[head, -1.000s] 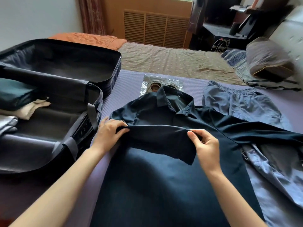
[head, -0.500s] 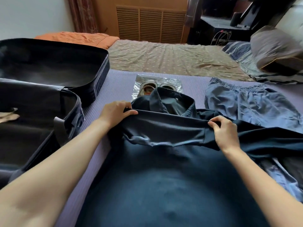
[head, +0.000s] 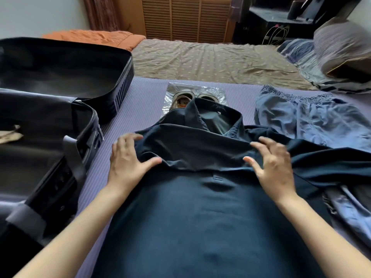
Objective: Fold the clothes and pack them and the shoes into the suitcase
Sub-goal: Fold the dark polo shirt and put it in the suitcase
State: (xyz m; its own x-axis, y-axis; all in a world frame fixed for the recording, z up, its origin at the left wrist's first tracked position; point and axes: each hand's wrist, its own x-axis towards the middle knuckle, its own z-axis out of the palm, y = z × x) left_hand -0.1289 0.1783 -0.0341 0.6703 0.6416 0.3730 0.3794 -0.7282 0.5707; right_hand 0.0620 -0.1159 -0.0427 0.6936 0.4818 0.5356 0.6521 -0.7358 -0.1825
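Fingers [head: 124,141] of the left hand [head: 128,159] are spread nearly straight, pressing flat on the left edge of a dark navy collared cotton shirt [head: 200,217] and gripping nothing. The right hand [head: 274,165] is splayed the same way on the shirt's folded-over band. The shirt's long axis runs away from the person, collar farthest, and its loose right sleeve trails off nearer the right hand. Left of the shirt an open black fabric suitcase [head: 94,125] gapes. Beyond the collar are pale shoes in a clear plastic bag [head: 181,98], partly hidden by it. To the right lie light blue elastic-waist trousers [head: 313,121]. The shirt's hem is cut off below.
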